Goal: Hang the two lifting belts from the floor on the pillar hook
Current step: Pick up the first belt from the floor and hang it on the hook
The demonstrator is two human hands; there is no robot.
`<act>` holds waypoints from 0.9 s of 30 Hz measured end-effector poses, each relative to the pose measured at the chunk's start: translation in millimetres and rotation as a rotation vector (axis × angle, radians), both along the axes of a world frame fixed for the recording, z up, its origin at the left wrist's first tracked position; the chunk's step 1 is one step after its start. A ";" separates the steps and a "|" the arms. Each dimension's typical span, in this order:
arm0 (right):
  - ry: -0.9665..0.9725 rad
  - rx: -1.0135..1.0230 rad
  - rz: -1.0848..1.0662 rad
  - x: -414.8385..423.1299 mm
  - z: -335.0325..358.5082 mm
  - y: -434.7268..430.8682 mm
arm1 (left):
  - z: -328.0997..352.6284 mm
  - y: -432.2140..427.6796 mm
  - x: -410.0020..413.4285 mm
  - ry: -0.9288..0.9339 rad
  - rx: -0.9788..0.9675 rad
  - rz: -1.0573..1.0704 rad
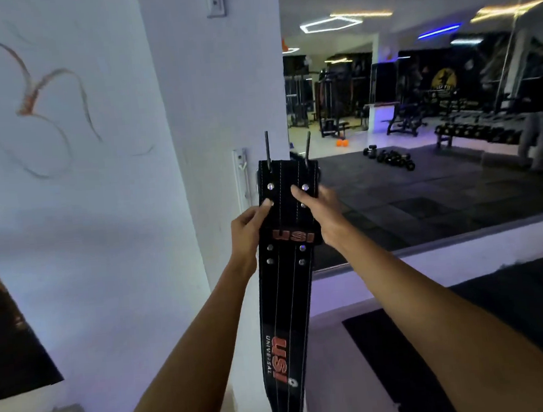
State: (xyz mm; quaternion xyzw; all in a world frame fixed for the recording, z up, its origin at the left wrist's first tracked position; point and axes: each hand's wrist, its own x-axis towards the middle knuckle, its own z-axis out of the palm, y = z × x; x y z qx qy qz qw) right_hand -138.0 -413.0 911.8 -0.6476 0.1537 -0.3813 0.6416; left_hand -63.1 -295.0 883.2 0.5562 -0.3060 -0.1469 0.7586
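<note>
1. A black lifting belt (286, 286) was held upright before a white pillar (224, 112), its buckle end at the top and its long tail hanging down towards six o'clock, out of the bottom of the view.
2. The left hand (249, 225) was closed on the belt's left edge, at about nine o'clock from the belt's buckle end; the thumb was laid across the front face near a rivet, and the other fingers were hidden behind the leather.
3. The right hand (319, 208) was closed on the belt's right edge, at about three o'clock from the buckle end, with the thumb pressed on the front near another rivet and the remaining fingers wrapped behind.
4. Two dark metal prongs (307, 149) of the buckle were seen standing up at twelve o'clock from both hands.
5. A white wall hook (244, 175) was mounted on the pillar just beside the belt's top-left corner, at about eleven o'clock from the left hand; whether the belt touched it could not be told.
6. Red "USI" lettering was shown on the belt between the two wrists and again lower down.
7. A mirror (420, 129) with a gym reflected in it was seen at two o'clock.
</note>
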 end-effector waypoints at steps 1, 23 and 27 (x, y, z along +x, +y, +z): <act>-0.017 0.023 -0.010 -1.3 5.5 0.0 | -0.7 -0.6 -4.8 -0.004 0.021 -0.007; 0.106 -0.017 0.100 -5.6 -1.8 19.0 | 50.5 28.2 3.9 0.167 0.000 -0.053; 0.183 0.148 0.327 -26.2 -35.4 27.2 | 65.8 26.6 8.9 0.175 -0.057 -0.012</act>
